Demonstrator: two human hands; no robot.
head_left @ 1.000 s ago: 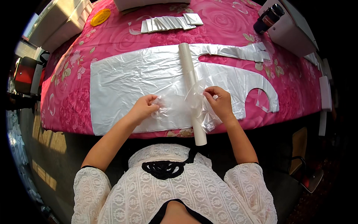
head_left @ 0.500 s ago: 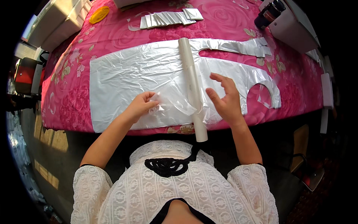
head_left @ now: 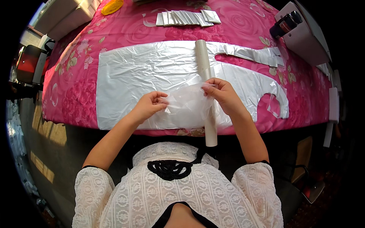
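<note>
A thin, see-through plastic sheet (head_left: pixel 189 105) stretches between my two hands, crumpled in the middle. My left hand (head_left: pixel 150 106) pinches its left side between thumb and fingers. At its upper right corner, my right hand (head_left: pixel 223 95) grips the edge with thumb and forefinger. Beneath lies a flat silvery-white plastic apron (head_left: pixel 131 78), or a pile of them, with strap-like cut-outs toward the right. A long pale tube (head_left: pixel 202 57) rests across it; its near end sticks out past the table edge. The sheet hides the tube's middle.
A pink floral cloth (head_left: pixel 76 104) covers the table. Folded silvery-white packets (head_left: pixel 188 18) lie in an overlapping row at the back. A yellow dish (head_left: pixel 112 7) is far left, a dark bottle (head_left: pixel 285 24) far right beside a white box (head_left: pixel 303 38). Chairs stand at both sides.
My right hand, open half a second ago, has closed on the sheet's corner and lifted it across the tube. My left hand keeps its pinch. The whole view has shifted slightly.
</note>
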